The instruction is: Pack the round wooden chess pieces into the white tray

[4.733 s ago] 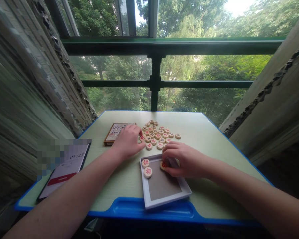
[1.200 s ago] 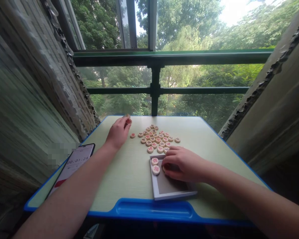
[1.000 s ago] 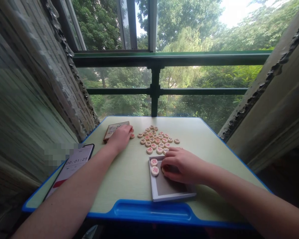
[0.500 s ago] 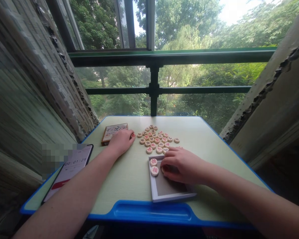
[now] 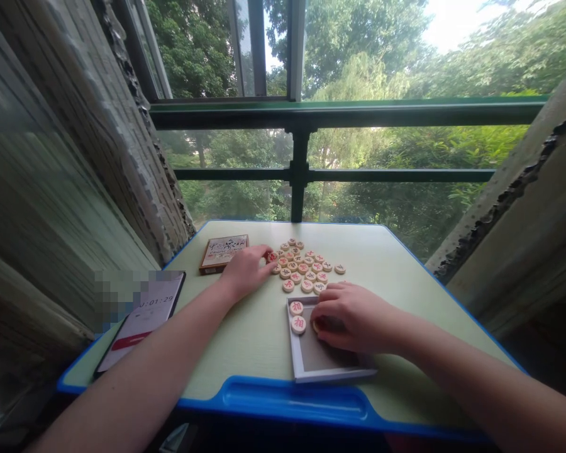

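The right hand (image 5: 351, 314) hides most of its piece (image 5: 315, 324), leaving the face unreadable, and the tray's (image 5: 330, 377) far right corner. The left hand (image 5: 245, 274) covers the box's (image 5: 224, 248) near right corner. Pixel blocks mask the phone's (image 5: 144, 321) far left edge. Both forearms (image 5: 170, 352) run out of view. The farthest pieces' (image 5: 292, 242) marks are too small to read.

game pieces (image 5: 298, 324): smooth matt wood | open box (image 5: 297, 363): matt cardboard | desk trough (image 5: 295, 402): glossy plastic
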{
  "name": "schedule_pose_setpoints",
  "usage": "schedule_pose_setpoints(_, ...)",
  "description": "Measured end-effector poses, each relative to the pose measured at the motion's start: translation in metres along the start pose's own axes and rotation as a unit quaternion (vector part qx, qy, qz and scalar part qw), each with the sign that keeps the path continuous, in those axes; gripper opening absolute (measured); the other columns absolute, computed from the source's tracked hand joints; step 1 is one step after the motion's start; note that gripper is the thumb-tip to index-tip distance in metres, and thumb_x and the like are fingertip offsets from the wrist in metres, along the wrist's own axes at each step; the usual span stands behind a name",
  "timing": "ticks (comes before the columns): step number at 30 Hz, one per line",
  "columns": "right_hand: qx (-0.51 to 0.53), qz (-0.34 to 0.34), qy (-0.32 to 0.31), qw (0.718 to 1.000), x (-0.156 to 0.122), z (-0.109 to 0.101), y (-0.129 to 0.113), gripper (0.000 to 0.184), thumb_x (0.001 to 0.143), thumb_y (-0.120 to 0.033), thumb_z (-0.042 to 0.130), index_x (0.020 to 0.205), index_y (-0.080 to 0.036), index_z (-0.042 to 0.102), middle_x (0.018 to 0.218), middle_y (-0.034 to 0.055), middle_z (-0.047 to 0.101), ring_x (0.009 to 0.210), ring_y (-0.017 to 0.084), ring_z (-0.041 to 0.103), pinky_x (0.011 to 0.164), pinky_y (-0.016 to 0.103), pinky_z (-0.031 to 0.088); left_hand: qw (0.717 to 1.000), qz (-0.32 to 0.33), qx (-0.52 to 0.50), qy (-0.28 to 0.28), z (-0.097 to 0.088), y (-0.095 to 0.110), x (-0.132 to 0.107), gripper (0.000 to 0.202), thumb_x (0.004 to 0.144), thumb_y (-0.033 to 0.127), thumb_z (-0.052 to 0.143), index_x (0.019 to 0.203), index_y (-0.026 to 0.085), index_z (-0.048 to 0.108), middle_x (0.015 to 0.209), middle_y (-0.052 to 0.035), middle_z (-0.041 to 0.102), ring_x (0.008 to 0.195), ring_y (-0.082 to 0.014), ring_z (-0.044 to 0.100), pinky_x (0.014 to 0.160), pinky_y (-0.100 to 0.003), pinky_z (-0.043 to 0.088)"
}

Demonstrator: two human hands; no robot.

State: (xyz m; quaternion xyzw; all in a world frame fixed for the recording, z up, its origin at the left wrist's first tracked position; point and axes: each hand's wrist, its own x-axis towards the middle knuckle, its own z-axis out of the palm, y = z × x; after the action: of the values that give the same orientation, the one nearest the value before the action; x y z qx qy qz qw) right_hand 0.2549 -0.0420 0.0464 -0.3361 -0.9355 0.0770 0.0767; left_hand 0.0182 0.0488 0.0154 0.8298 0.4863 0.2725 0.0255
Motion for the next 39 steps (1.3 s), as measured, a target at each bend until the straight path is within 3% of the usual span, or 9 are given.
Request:
schedule_pose_setpoints(6,0.009,0.001,0.001,1.0,-0.003,-0.003,0.0,0.016,0.074,-0.028,0.061,0.085,-0.022,0.07,0.078,0.0047,0.065,0.072,0.016,0.054,0.068,0.028,0.04,0.981,0.043,-0.186,0.018,0.001,0.022,-0.008,0.027,0.077,0.036,0.061,0.095,0.015,0.061,0.084,-0.0049,0.069,0.072,-0.0149,0.065,0.07,-0.027,0.054)
schedule_pose_setpoints(10,0.009,-0.004,0.031,0.999,-0.004,-0.005,0.002,0.015,0.076,-0.029,0.06,0.082,-0.019,0.069,0.073,0.005,0.064,0.07,0.016,0.053,0.067,0.027,0.04,0.983,0.09,-0.16,0.017,0.003,0.024,-0.011,0.028,0.077,0.034,0.061,0.099,0.016,0.062,0.087,-0.0048,0.07,0.075,-0.015,0.065,0.072,-0.028,0.053)
schedule_pose_setpoints(14,-0.003,0.028,0.116,0.993,-0.002,-0.004,0.002,0.023,0.084,-0.029,0.052,0.068,-0.017,0.064,0.066,0.0047,0.061,0.067,0.014,0.051,0.065,0.027,0.039,0.988,0.093,-0.121,0.017,0.0,0.022,-0.01,0.028,0.077,0.034,0.061,0.099,0.016,0.063,0.088,-0.0053,0.07,0.076,-0.0154,0.065,0.071,-0.027,0.053)
schedule_pose_setpoints(20,0.044,0.13,0.217,0.967,0.0,-0.004,0.006,0.023,0.085,-0.034,0.053,0.078,-0.017,0.065,0.076,0.0046,0.066,0.073,0.015,0.055,0.069,0.028,0.041,0.987,0.147,-0.038,0.06,-0.014,0.04,-0.011,0.02,0.081,0.029,0.057,0.095,0.017,0.064,0.092,-0.0059,0.069,0.084,-0.0172,0.064,0.079,-0.029,0.05)
schedule_pose_setpoints(23,0.085,0.148,0.242,0.955,0.002,-0.004,0.009,0.024,0.084,-0.037,0.055,0.09,-0.016,0.065,0.082,0.0056,0.068,0.077,0.016,0.057,0.071,0.03,0.043,0.985,0.164,-0.028,0.046,-0.018,0.053,-0.012,0.019,0.081,0.029,0.056,0.095,0.018,0.064,0.091,-0.0057,0.069,0.085,-0.0174,0.063,0.079,-0.029,0.049)
schedule_pose_setpoints(27,0.193,0.136,0.246,0.94,0.004,0.0,0.007,0.031,0.084,-0.038,0.054,0.105,-0.015,0.062,0.091,0.0072,0.069,0.08,0.016,0.061,0.07,0.029,0.047,0.986,0.161,-0.044,0.028,-0.016,0.066,-0.016,0.016,0.081,0.028,0.056,0.091,0.018,0.065,0.087,-0.0053,0.068,0.081,-0.0171,0.063,0.077,-0.028,0.05)
schedule_pose_setpoints(35,0.385,0.176,0.261,0.867,0.006,0.006,0.007,0.029,0.078,-0.041,0.06,0.091,-0.015,0.064,0.086,0.0057,0.069,0.08,0.016,0.063,0.073,0.03,0.05,0.984,0.167,-0.053,0.025,-0.007,0.083,-0.023,0.018,0.083,0.027,0.053,0.094,0.017,0.063,0.084,-0.0059,0.068,0.078,-0.0172,0.062,0.075,-0.029,0.049)
schedule_pose_setpoints(39,0.384,0.206,0.234,0.869,0.007,0.005,0.008,0.026,0.074,-0.038,0.062,0.083,-0.014,0.066,0.081,0.0044,0.068,0.077,0.016,0.061,0.072,0.029,0.047,0.982,0.169,-0.075,0.032,-0.004,0.083,-0.026,0.02,0.082,0.025,0.054,0.098,0.016,0.063,0.088,-0.0072,0.068,0.08,-0.0179,0.062,0.077,-0.03,0.049)
